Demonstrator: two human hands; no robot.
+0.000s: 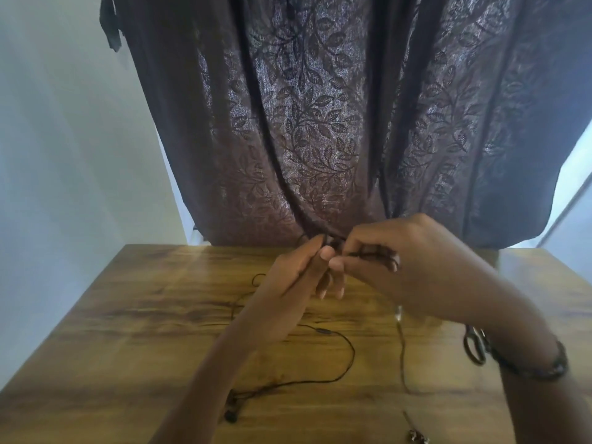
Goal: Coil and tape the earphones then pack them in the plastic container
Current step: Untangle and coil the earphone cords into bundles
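Both hands were raised over the far edge of the table (134,315), meeting in front of the curtain (320,123). The left hand (298,277) had its fingers nearly straight and close together, with a few turns of the black cord (347,344) apparently wound at their tips. The right hand (394,261) had thumb and forefinger pinched together on the cord just beside those tips, its other fingers curled under.

Most of the cord lay slack on the table — one long loop swung out right of the left forearm, and the earbuds (231,413) sat near the front edge. By my reading the coiling had only begun.

To do it well, the right hand should feed the cord with light, even tension, laying each turn beside the last and not across it. The left fingers ought to stay steady so the loops come out the same size. The slack should be drawn up gently, lest the loop on the table snag or knot.

Scissors (474,346) lay at the right, partly hidden behind the right wrist. A second, paler cable (402,354) ran down the table near them.

No plastic container showed anywhere in view, nor any tape — so what the container held could not be told.
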